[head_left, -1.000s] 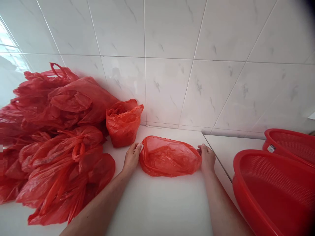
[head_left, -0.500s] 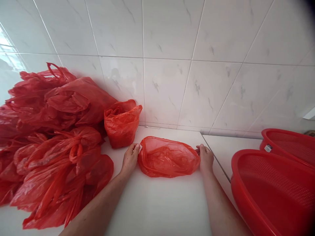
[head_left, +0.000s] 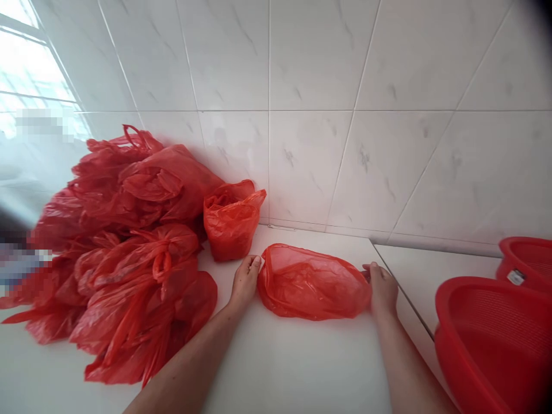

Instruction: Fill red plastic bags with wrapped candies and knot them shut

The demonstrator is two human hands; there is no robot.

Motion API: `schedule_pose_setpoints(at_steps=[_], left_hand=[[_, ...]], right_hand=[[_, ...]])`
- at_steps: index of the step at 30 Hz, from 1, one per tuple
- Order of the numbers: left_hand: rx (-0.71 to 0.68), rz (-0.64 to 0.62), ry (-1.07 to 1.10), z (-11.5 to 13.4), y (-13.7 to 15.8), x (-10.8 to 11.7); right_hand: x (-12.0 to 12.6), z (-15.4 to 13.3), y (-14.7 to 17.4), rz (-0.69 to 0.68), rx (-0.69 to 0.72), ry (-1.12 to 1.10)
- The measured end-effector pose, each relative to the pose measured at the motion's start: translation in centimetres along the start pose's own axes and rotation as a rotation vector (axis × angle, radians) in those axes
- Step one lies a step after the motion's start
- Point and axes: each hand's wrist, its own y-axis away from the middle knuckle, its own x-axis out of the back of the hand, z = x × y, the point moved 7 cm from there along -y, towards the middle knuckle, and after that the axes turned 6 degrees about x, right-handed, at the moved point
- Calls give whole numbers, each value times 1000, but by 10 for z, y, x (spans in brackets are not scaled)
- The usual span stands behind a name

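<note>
A thin red plastic bag [head_left: 317,284] lies on the white tabletop [head_left: 293,362] with its mouth spread wide in a long oval. My left hand [head_left: 246,282] pinches the bag's left end between thumb and fingers. At the opposite end, my right hand [head_left: 383,287] is closed on the bag's right edge, its fingertips partly hidden. Just behind my left hand stands a smaller red plastic bag [head_left: 230,227], upright with its top crumpled open; its contents cannot be made out.
A big heap of knotted red plastic bags [head_left: 142,276] fills the left side. Two red plastic baskets, a near one [head_left: 457,322] and a far one [head_left: 513,259], stand at the right beyond a table seam. A tiled wall [head_left: 310,155] rises behind. A window [head_left: 30,57] is at upper left.
The view has swung left, so everything sits further right and more window shows. Both hands keep hold of the spread bag, which looks much the same.
</note>
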Motion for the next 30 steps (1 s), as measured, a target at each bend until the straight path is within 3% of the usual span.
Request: schedule_pose_setpoints(at_steps=[30], left_hand=[[12, -36, 5, -1, 1, -1]], right_hand=[[-2, 0, 2, -20, 20, 11]])
